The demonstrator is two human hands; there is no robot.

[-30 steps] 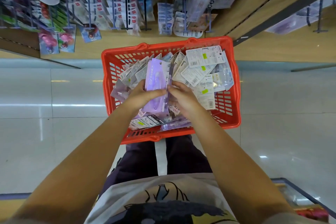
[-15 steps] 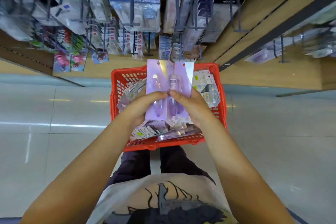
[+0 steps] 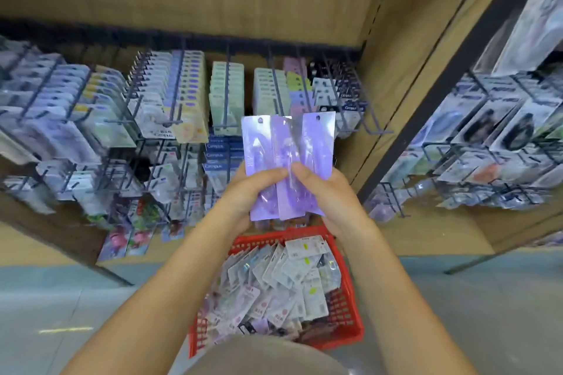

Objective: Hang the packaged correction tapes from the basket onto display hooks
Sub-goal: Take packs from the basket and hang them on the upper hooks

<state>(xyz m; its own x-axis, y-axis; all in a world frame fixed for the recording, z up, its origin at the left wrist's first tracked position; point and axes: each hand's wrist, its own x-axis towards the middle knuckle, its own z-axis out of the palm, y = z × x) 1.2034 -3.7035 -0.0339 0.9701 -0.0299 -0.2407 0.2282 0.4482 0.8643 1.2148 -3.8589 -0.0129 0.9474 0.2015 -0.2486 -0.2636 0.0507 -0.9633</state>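
Note:
Three purple correction tape packages (image 3: pixel 288 149) stand fanned upright in front of the display. My left hand (image 3: pixel 249 195) grips their lower left side with the thumb on the front. My right hand (image 3: pixel 329 189) pinches the lower right side, thumb pressed on the middle pack. Each pack has a hang hole at its top. Below my hands sits the red basket (image 3: pixel 350 316), filled with several more packaged tapes (image 3: pixel 283 283). Dark display hooks (image 3: pixel 227 94) loaded with stationery packs jut out from the shelf behind the purple packs.
A wooden shelf unit (image 3: pixel 387 64) frames the hook rows. A second bay of hooks with packaged goods (image 3: pixel 502 137) stands to the right behind a dark upright post (image 3: pixel 426 100). Small pink and green packs (image 3: pixel 128 240) hang low at the left. Pale floor tiles (image 3: pixel 61 307) surround the basket.
Both hands lifted the purple packs out of the basket and up toward the hooks. The fan grew from one pack to three. The view tilted up to the display.

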